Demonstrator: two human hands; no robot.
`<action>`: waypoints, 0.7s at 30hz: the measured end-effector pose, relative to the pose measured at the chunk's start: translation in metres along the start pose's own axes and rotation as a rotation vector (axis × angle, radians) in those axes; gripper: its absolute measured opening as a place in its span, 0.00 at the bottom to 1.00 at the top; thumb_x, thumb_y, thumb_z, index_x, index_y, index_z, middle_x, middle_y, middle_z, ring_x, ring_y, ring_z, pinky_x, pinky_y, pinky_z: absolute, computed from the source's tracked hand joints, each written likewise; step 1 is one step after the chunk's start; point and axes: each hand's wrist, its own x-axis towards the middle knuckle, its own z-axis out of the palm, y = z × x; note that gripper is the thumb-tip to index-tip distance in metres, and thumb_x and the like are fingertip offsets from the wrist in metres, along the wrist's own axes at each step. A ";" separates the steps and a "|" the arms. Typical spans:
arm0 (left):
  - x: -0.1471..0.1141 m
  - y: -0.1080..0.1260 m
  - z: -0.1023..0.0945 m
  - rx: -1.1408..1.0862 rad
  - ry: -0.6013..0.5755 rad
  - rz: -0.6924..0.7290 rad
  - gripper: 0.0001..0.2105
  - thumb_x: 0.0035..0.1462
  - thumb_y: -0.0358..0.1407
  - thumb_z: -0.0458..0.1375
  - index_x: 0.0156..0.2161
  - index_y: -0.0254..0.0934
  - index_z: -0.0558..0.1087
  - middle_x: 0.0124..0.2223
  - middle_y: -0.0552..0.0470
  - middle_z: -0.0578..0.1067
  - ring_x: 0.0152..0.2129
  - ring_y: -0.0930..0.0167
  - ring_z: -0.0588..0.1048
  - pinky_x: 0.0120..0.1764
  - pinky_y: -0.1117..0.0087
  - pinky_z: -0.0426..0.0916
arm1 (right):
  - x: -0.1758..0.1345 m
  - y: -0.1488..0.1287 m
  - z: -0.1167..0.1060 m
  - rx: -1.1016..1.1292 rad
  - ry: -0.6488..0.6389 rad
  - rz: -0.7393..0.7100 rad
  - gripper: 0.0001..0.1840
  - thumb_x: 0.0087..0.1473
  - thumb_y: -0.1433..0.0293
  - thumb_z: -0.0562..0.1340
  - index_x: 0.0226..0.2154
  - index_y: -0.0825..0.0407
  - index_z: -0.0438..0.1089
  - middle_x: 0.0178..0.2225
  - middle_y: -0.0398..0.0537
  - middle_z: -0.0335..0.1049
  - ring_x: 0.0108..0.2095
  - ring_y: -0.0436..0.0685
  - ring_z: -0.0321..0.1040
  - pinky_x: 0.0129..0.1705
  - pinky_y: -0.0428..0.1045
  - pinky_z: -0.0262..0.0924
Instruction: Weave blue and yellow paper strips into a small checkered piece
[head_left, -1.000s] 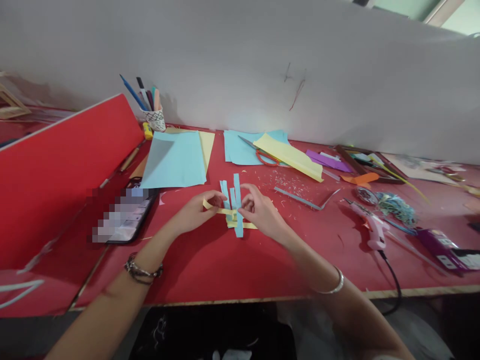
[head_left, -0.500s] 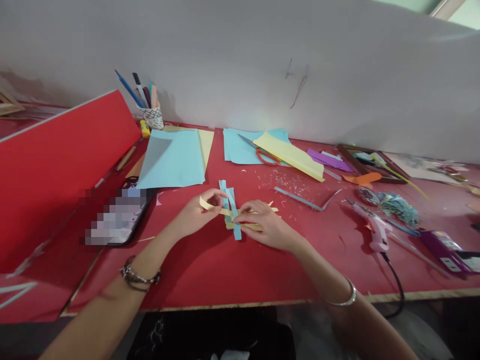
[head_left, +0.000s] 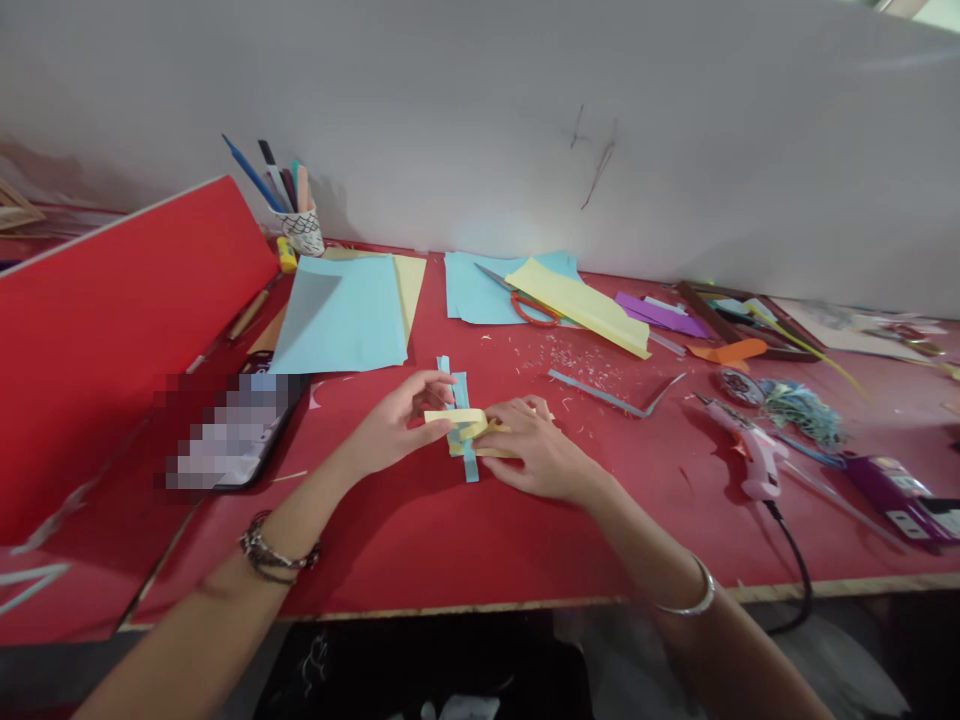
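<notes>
Yellow paper strip [head_left: 456, 416], bent into a narrow loop, crosses flat blue strips [head_left: 462, 388] on a red table [head_left: 420, 560] between left hand [head_left: 394, 425] and right hand [head_left: 536, 450]; whether either grip pinches it cannot be told.

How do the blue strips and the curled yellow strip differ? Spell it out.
The blue strips run near to far; the curled yellow strip runs side to side. The blue strips look fairly straight; the curled yellow strip bends back on itself. Both are narrow and look like paper.
</notes>
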 end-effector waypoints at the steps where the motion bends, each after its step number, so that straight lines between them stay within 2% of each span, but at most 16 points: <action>1: 0.000 0.000 0.000 0.024 -0.010 0.016 0.17 0.49 0.40 0.54 0.45 0.39 0.61 0.39 0.50 0.66 0.36 0.71 0.67 0.39 0.68 0.65 | -0.001 0.001 -0.001 0.025 0.069 0.003 0.12 0.52 0.70 0.51 0.27 0.50 0.70 0.31 0.46 0.66 0.32 0.52 0.61 0.40 0.53 0.49; 4: 0.000 0.000 0.003 0.185 -0.038 0.057 0.17 0.49 0.39 0.55 0.46 0.39 0.61 0.39 0.50 0.67 0.35 0.70 0.67 0.40 0.67 0.64 | -0.004 0.005 -0.006 0.154 0.348 0.034 0.11 0.50 0.72 0.50 0.22 0.50 0.64 0.22 0.43 0.63 0.25 0.50 0.58 0.34 0.51 0.51; 6: 0.000 -0.002 0.005 0.330 -0.047 0.076 0.14 0.51 0.38 0.54 0.43 0.39 0.62 0.38 0.51 0.67 0.35 0.70 0.68 0.39 0.66 0.64 | -0.005 0.007 -0.008 0.212 0.479 0.051 0.07 0.49 0.72 0.50 0.24 0.49 0.62 0.22 0.43 0.62 0.24 0.51 0.58 0.31 0.50 0.53; 8: 0.000 -0.005 0.008 0.472 -0.067 0.073 0.10 0.51 0.35 0.53 0.41 0.39 0.64 0.39 0.50 0.67 0.35 0.69 0.68 0.38 0.66 0.64 | -0.006 0.007 -0.009 0.180 0.539 0.046 0.03 0.47 0.69 0.53 0.28 0.49 0.61 0.26 0.45 0.63 0.28 0.53 0.59 0.32 0.51 0.55; 10: 0.000 -0.009 0.010 0.580 -0.108 0.069 0.08 0.51 0.33 0.53 0.38 0.39 0.65 0.39 0.50 0.67 0.36 0.68 0.68 0.37 0.66 0.64 | -0.006 0.004 -0.008 0.094 0.571 0.041 0.07 0.45 0.67 0.55 0.31 0.48 0.59 0.29 0.47 0.62 0.32 0.56 0.59 0.34 0.53 0.55; 13: 0.000 -0.012 0.011 0.658 -0.148 0.079 0.07 0.51 0.34 0.54 0.38 0.38 0.65 0.39 0.49 0.67 0.38 0.67 0.67 0.39 0.65 0.63 | -0.006 -0.002 -0.005 -0.008 0.630 0.127 0.09 0.44 0.63 0.55 0.31 0.48 0.58 0.29 0.48 0.60 0.33 0.58 0.59 0.36 0.56 0.53; 15: 0.000 -0.012 0.010 0.677 -0.159 0.084 0.08 0.52 0.35 0.54 0.39 0.37 0.65 0.40 0.48 0.67 0.38 0.66 0.67 0.40 0.65 0.62 | -0.006 -0.006 -0.003 -0.045 0.611 0.168 0.11 0.45 0.61 0.54 0.32 0.49 0.58 0.30 0.49 0.60 0.33 0.59 0.58 0.38 0.57 0.51; 16: 0.000 -0.012 0.010 0.683 -0.160 0.088 0.09 0.52 0.36 0.54 0.39 0.37 0.65 0.40 0.48 0.67 0.38 0.66 0.67 0.40 0.64 0.62 | -0.006 -0.007 -0.002 -0.059 0.562 0.161 0.12 0.46 0.60 0.54 0.32 0.49 0.58 0.31 0.50 0.60 0.34 0.59 0.58 0.38 0.57 0.51; 21: 0.000 -0.011 0.008 0.688 -0.178 0.122 0.12 0.49 0.40 0.57 0.38 0.38 0.66 0.40 0.49 0.68 0.37 0.66 0.67 0.38 0.66 0.62 | -0.003 -0.009 0.007 -0.078 0.105 0.079 0.24 0.44 0.53 0.58 0.40 0.51 0.59 0.44 0.54 0.60 0.43 0.61 0.57 0.45 0.57 0.50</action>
